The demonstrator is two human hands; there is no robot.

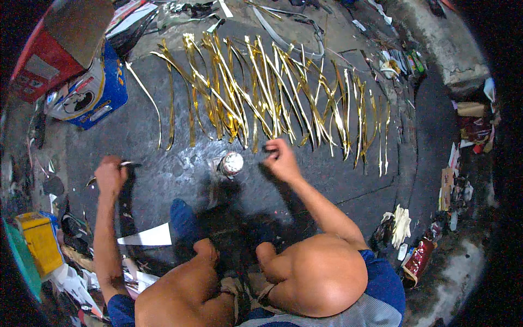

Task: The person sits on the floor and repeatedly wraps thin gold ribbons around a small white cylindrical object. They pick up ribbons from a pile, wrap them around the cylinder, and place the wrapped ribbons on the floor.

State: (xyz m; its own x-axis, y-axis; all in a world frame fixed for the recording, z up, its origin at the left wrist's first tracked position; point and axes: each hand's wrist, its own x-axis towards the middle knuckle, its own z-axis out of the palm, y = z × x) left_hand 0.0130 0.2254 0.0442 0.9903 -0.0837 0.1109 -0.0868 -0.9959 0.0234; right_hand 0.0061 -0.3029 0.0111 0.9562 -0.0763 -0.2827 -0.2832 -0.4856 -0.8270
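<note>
Many narrow shiny gold strips (234, 92) lie loosely side by side and crossing on the dark mat (147, 191). My right hand (281, 162) is at their near ends, its fingers curled; anything in them is hidden. At the left, my left hand (110, 175) is closed on a thin, slender item (128, 163) with a whitish part and a dark tip, its kind too small to tell. Between the hands stands a small round container (232, 163) with a white, smeared top. A lone pale strip (146, 90) lies left of the others.
A blue box (103, 92) and a red box (43, 65) stand at the far left. A white paper piece (146, 236) lies by my foot. A yellow box (41, 242) is at the near left. Right of me are a pale glove (401, 224) and a red packet (418, 261).
</note>
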